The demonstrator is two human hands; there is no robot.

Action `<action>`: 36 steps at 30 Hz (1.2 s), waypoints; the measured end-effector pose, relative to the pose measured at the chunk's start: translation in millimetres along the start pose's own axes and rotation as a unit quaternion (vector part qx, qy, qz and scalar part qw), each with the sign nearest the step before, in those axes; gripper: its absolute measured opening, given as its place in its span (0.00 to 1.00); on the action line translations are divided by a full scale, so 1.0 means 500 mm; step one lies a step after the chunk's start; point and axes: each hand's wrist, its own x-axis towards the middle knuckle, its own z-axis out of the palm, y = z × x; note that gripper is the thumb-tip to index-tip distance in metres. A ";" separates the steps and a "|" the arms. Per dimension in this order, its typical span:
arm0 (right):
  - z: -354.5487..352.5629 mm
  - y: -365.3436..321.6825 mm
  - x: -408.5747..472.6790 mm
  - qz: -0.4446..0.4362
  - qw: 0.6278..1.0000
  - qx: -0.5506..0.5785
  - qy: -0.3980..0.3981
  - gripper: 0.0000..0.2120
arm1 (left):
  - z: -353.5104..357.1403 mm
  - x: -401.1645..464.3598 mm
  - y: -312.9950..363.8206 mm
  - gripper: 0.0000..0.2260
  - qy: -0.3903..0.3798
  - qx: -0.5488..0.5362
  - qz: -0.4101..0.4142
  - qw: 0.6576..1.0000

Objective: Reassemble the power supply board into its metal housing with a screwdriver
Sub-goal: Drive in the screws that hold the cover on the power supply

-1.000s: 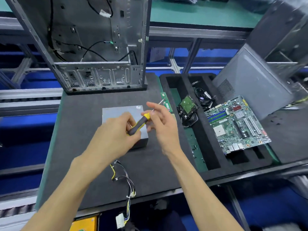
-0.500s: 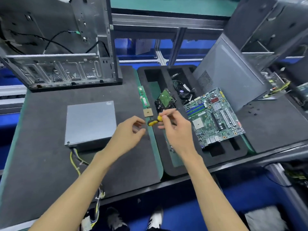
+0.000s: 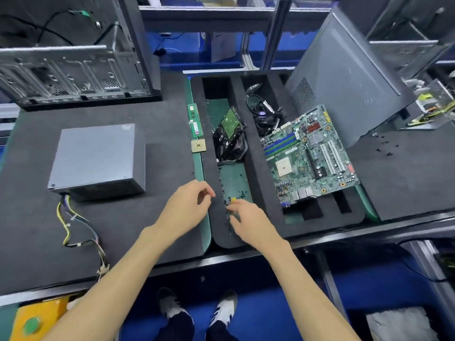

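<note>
The rigid, probably heavy power supply housing [image 3: 96, 158], at nine o'clock, is best gripped by its sides; the screwdriver [image 3: 232, 205] is pinched by the right hand [image 3: 248, 217], the left hand [image 3: 187, 207] loosely curled, empty.

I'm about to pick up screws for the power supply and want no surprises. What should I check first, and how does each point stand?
1. Screwdriver in the right hand: ok, a yellow tip shows at the fingers, though blurred.
2. Left hand free for screws: ok, loosely curled and holding nothing.
3. Screws within reach: cannot tell; small dark bits lie in the foam tray slot by the right hand, too small to identify.
4. Power supply housing ready on the mat: ok, flat, its cable bundle trailing toward the table edge.
5. Housing closed with the board inside: cannot tell, only the outer shell shows.
</note>
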 end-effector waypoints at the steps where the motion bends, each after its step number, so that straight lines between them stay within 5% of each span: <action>1: 0.005 0.000 -0.002 -0.006 1.000 -0.016 -0.024 0.19 | 0.007 -0.005 -0.003 0.09 -0.001 0.007 0.002 1.000; 10: -0.015 0.000 -0.012 0.032 0.995 -0.019 -0.092 0.22 | 0.011 -0.032 -0.002 0.10 -0.010 0.003 0.012 1.000; 14: -0.052 -0.020 0.001 0.052 0.996 -0.056 -0.055 0.21 | -0.045 -0.046 0.002 0.10 0.035 -0.019 0.018 0.999; 17: -0.095 -0.065 0.033 0.042 0.996 -0.016 0.075 0.14 | -0.114 -0.064 -0.011 0.09 0.137 -0.039 0.003 0.990; 20: -0.118 -0.158 0.081 -0.029 0.970 0.168 0.171 0.09 | -0.190 -0.087 -0.040 0.07 0.298 -0.067 -0.034 0.952; 25: -0.085 -0.348 0.188 -0.084 0.916 0.363 0.145 0.17 | -0.311 -0.127 -0.133 0.16 0.501 0.000 -0.084 0.861; 27: -0.062 -0.399 0.231 -0.069 0.913 0.382 0.124 0.26 | -0.341 -0.135 -0.181 0.25 0.460 -0.021 -0.181 0.869; 31: -0.006 -0.450 0.293 -0.014 0.901 0.430 0.057 0.36 | -0.357 -0.149 -0.246 0.39 0.160 -0.248 -0.361 0.885; 36: 0.038 -0.472 0.327 0.031 0.858 0.508 0.072 0.16 | -0.330 -0.141 -0.258 0.22 0.151 -0.416 -0.311 0.841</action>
